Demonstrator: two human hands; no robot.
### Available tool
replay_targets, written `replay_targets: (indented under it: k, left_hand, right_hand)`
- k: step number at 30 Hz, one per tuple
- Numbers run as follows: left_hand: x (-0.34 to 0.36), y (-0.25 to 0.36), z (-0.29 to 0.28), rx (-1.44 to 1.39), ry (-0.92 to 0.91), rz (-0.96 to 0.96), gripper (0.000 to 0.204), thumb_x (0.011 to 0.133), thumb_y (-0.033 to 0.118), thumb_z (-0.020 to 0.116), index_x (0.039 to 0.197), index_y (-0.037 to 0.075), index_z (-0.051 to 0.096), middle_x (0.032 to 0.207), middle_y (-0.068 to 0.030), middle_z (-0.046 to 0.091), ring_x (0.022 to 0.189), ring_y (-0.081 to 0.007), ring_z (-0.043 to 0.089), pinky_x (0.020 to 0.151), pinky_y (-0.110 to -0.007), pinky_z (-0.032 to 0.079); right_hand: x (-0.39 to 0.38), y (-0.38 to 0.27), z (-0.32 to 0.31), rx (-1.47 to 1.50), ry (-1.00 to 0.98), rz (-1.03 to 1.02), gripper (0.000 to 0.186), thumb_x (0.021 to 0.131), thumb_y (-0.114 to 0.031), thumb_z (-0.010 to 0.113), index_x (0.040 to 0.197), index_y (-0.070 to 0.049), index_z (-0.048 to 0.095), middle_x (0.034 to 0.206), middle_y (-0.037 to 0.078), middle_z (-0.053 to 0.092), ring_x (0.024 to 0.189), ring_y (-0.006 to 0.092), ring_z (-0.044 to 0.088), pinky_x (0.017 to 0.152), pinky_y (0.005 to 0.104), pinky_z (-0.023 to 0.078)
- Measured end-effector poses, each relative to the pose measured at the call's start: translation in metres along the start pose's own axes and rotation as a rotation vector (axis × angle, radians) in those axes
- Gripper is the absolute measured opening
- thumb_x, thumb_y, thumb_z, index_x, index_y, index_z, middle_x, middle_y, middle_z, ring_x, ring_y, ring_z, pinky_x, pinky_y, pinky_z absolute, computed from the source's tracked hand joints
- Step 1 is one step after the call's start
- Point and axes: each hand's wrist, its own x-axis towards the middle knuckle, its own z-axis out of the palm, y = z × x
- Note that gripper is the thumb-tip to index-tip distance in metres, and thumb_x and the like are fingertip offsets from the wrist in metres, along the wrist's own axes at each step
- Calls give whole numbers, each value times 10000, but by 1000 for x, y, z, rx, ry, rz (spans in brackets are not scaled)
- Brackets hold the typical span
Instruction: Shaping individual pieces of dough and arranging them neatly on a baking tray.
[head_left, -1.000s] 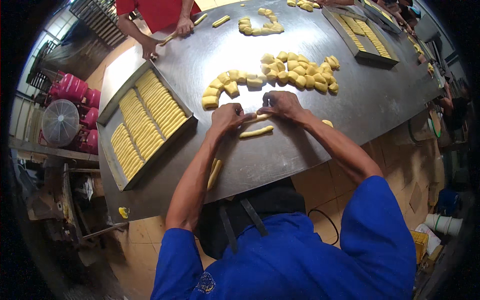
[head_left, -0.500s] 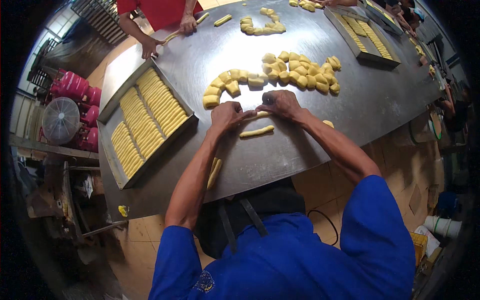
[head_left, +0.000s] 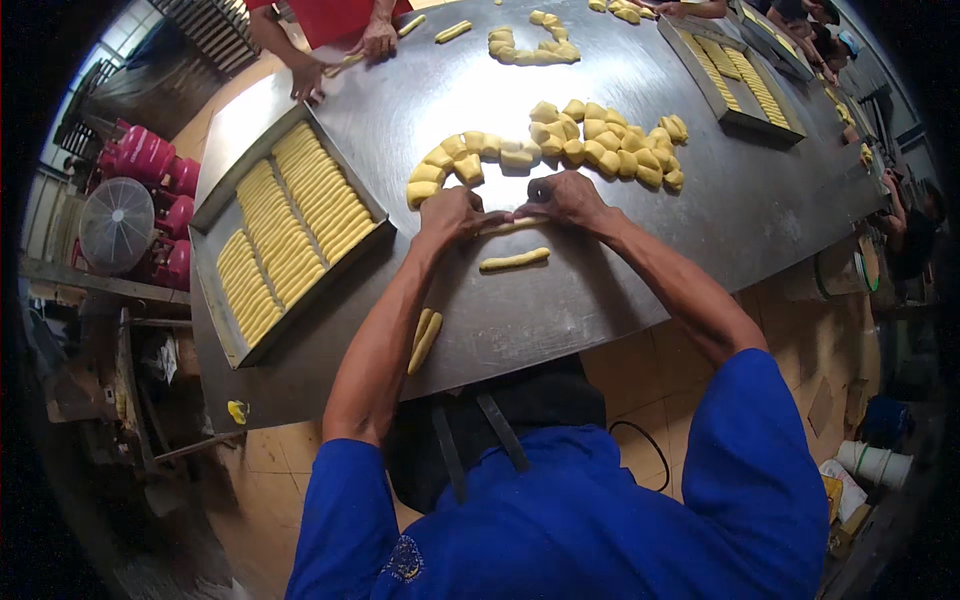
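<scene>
My left hand and my right hand meet at a thin strip of yellow dough on the metal table. Thumbs point toward each other, and the curled fingers press on the strip, partly covering it. Closer to me lies a finished-looking dough stick. Two more dough sticks rest beside my left forearm. Just beyond my hands, cut dough pieces curve in an arc, joining a cluster of dough pieces toward the right.
At left, a metal tray holds rows of dough sticks. Across the steel table, a person in a red shirt handles dough. Another filled tray sits far right. Pink gas cylinders stand off the table's left side.
My hands have shifted slightly away from me over the dough strip, and my right thumb has come closer to the left one. A small dough piece beyond my right forearm is no longer visible.
</scene>
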Motion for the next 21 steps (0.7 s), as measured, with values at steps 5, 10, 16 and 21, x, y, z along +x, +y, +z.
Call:
replay_targets:
  k: [5,10,16,21]
  left_hand:
    - [6,-4,5,136,114,2,757,686,811,699,733,57,751,729,-136,724,746,-304,725,692,-430,545]
    - [6,-5,10,213,191,-2,751,709,800,689,763,54,753,751,-141,730,767,-308,730,702,-440,549]
    - [-4,-8,6,38,135,-4,702,747,738,724,827,42,756,742,-124,719,753,-281,709,688,-426,529]
    - [1,-13,6,69,176,23,710,753,750,701,766,42,745,724,-143,712,734,-293,710,694,-423,535]
  right_hand:
    - [7,-6,-5,-19,-5,22,464,818,-532,774,933,-84,745,819,129,723,744,288,686,690,416,528]
    - [8,-10,-3,-112,23,10,467,804,-534,786,883,-75,751,792,130,717,731,283,681,689,414,523]
    - [7,-3,-6,-6,-6,35,443,815,-509,787,903,-78,743,796,115,723,722,279,685,684,400,531]
    - [8,-8,-7,-72,1,60,505,813,-587,750,871,-86,747,814,133,718,787,311,701,712,441,535]
